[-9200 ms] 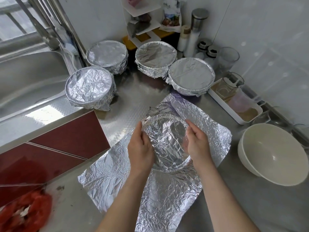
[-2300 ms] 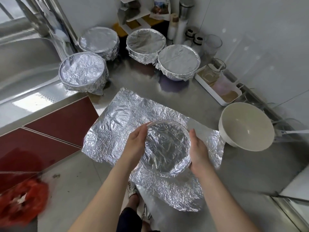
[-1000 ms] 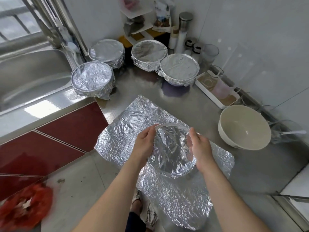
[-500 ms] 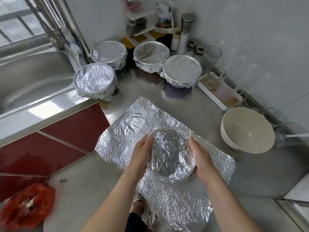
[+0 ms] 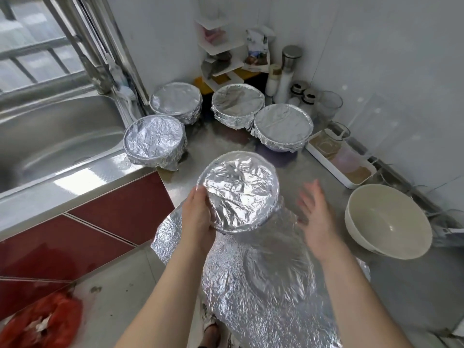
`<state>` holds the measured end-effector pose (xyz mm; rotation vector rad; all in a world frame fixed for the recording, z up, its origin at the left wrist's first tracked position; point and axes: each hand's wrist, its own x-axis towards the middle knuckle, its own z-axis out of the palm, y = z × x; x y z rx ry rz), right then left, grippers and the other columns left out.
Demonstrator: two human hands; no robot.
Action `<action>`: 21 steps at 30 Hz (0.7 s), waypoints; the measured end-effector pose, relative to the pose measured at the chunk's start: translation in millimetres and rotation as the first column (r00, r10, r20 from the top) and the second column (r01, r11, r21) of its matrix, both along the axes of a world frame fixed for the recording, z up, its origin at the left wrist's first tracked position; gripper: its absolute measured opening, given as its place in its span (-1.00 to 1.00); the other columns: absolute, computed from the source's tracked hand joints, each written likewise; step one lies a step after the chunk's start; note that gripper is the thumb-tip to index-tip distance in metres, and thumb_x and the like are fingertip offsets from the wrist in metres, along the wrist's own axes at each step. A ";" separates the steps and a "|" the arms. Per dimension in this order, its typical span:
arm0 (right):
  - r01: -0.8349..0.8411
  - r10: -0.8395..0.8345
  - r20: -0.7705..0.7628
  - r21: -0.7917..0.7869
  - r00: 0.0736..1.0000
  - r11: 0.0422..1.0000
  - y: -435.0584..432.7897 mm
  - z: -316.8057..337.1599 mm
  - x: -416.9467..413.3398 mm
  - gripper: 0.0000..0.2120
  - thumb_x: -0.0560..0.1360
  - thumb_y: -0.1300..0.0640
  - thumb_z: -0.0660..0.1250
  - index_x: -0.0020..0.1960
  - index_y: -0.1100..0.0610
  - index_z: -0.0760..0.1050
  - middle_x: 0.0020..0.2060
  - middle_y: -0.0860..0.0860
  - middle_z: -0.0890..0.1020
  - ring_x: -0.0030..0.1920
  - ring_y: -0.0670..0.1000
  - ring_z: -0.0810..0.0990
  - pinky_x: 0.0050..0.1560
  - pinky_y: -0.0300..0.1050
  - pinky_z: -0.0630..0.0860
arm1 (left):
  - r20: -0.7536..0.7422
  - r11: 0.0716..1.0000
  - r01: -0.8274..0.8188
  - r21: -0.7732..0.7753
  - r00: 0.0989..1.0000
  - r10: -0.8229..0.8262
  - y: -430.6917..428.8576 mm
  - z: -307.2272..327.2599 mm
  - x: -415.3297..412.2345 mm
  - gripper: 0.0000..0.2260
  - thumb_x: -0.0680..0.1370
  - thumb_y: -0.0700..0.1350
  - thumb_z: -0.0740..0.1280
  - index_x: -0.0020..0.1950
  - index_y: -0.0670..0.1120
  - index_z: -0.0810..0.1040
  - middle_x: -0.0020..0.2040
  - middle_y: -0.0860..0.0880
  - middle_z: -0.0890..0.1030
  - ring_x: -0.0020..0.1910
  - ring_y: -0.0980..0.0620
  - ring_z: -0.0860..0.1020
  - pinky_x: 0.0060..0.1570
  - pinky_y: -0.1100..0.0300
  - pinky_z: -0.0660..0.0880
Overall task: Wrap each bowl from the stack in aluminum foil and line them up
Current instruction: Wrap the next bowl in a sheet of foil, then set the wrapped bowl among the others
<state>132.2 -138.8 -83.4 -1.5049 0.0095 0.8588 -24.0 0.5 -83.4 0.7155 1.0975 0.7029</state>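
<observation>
My left hand grips the near-left side of a foil-covered bowl, lifted and tilted above the steel counter. Its foil hangs down loose as a crumpled sheet over the counter's front edge. My right hand hovers just right of the bowl with fingers spread, holding nothing. Several foil-wrapped bowls stand at the back: near the sink, behind it, centre and right. A bare cream bowl sits at the right.
A steel sink lies at left. A white tray with glass containers lines the right wall. Bottles, jars and a small shelf crowd the back corner. Red cabinet fronts and a red object are below left.
The bowl has risen off the counter and moved toward the back. My right hand has let go of it and pulled away to the right; the foil sheet now hangs below.
</observation>
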 end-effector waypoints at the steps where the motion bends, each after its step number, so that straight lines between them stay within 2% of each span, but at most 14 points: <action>1: 0.016 -0.016 -0.006 0.014 1.000 1.000 2.9 -2.3 -6.3 -0.36 0.49 -0.37 0.14 0.48 -0.11 0.29 0.40 -0.10 0.41 0.29 -0.08 0.44 0.22 0.03 0.37 | -0.020 0.999 -0.031 0.019 0.999 0.032 3.8 1.6 2.2 -0.75 0.65 -0.13 0.18 -0.24 -0.07 0.43 -0.45 0.00 0.36 -0.54 0.08 0.29 -0.42 0.10 0.24; 4: -0.015 0.028 -0.117 0.107 0.993 0.994 18.2 -8.6 -35.8 -0.13 0.23 -0.50 0.33 0.45 -0.16 0.30 0.38 -0.09 0.44 0.30 0.02 0.47 0.32 0.14 0.39 | -0.061 0.997 -0.042 0.072 0.997 0.046 -0.4 4.5 7.0 -0.70 0.67 -0.14 0.14 -0.27 -0.03 0.41 -0.50 0.06 0.35 -0.57 0.13 0.26 -0.53 0.20 0.18; 5: -0.029 0.045 -0.124 0.134 0.991 0.991 27.9 -8.9 -43.0 -0.13 0.22 -0.50 0.34 0.45 -0.21 0.29 0.39 -0.13 0.43 0.34 0.00 0.44 0.35 0.13 0.36 | -0.068 0.995 -0.031 0.096 0.997 0.037 -1.3 2.5 8.5 -0.70 0.67 -0.13 0.13 -0.25 -0.02 0.45 -0.49 0.08 0.36 -0.55 0.12 0.26 -0.52 0.21 0.19; 8: 0.030 -0.019 -0.093 0.118 0.995 0.993 54.5 -7.6 -45.8 -0.34 0.37 -0.42 0.30 0.43 -0.28 0.29 0.38 -0.26 0.39 0.39 -0.09 0.34 0.43 0.12 0.25 | -0.112 0.992 -0.034 0.124 0.993 0.048 -0.5 0.4 12.5 -0.72 0.67 -0.08 0.15 -0.23 0.00 0.48 -0.40 0.06 0.35 -0.43 0.07 0.24 -0.40 0.16 0.16; 11: 0.070 -0.063 -0.077 0.092 0.995 0.993 79.0 -12.7 -37.3 -0.34 0.27 -0.42 0.34 0.32 -0.22 0.45 0.31 -0.20 0.51 0.34 -0.05 0.46 0.41 0.14 0.33 | -0.114 0.994 -0.078 0.082 0.990 0.087 13.6 -4.0 16.7 -0.68 0.65 -0.09 0.16 -0.31 0.00 0.45 -0.39 0.05 0.33 -0.39 0.06 0.24 -0.36 0.13 0.17; 14: 0.053 -0.047 -0.094 0.062 0.994 0.997 101.8 -21.8 -22.2 -0.30 0.23 -0.39 0.37 0.30 -0.12 0.49 0.27 -0.14 0.56 0.31 0.00 0.50 0.39 0.18 0.36 | -0.099 0.994 -0.069 0.083 0.992 0.077 30.0 -0.3 22.1 -0.71 0.61 -0.05 0.17 -0.27 0.05 0.54 -0.33 0.05 0.44 -0.26 0.00 0.38 -0.18 0.08 0.33; 16: 0.040 -0.038 -0.117 0.017 0.992 0.999 119.4 -25.5 -10.3 -0.32 0.24 -0.37 0.37 0.28 -0.09 0.50 0.28 -0.11 0.55 0.29 0.05 0.51 0.37 0.21 0.37 | -0.172 0.993 -0.037 0.112 0.984 0.056 46.1 1.9 28.1 -0.80 0.63 -0.07 0.14 -0.15 -0.01 0.46 -0.30 0.05 0.42 -0.26 0.04 0.37 -0.15 0.09 0.31; 19: -0.015 0.002 -0.204 -0.064 0.979 0.998 147.9 -28.8 9.5 -0.32 0.15 -0.37 0.41 0.20 -0.12 0.54 0.25 -0.03 0.57 0.23 0.14 0.55 0.31 0.30 0.38 | -0.234 0.994 0.022 0.104 0.972 0.002 76.4 2.6 37.8 -0.79 0.62 -0.07 0.12 -0.20 -0.03 0.38 -0.26 0.01 0.38 -0.19 -0.01 0.34 -0.11 0.07 0.30; 21: -0.054 0.041 -0.262 -0.044 0.964 0.998 170.8 -30.9 21.5 -0.36 0.17 -0.32 0.44 0.18 -0.08 0.56 0.15 0.04 0.64 0.12 0.21 0.62 0.18 0.39 0.46 | -0.239 0.998 0.017 0.055 0.971 -0.003 100.2 -1.3 45.7 -0.81 0.60 -0.06 0.13 -0.19 -0.03 0.38 -0.22 -0.02 0.39 -0.16 0.00 0.33 -0.07 0.04 0.31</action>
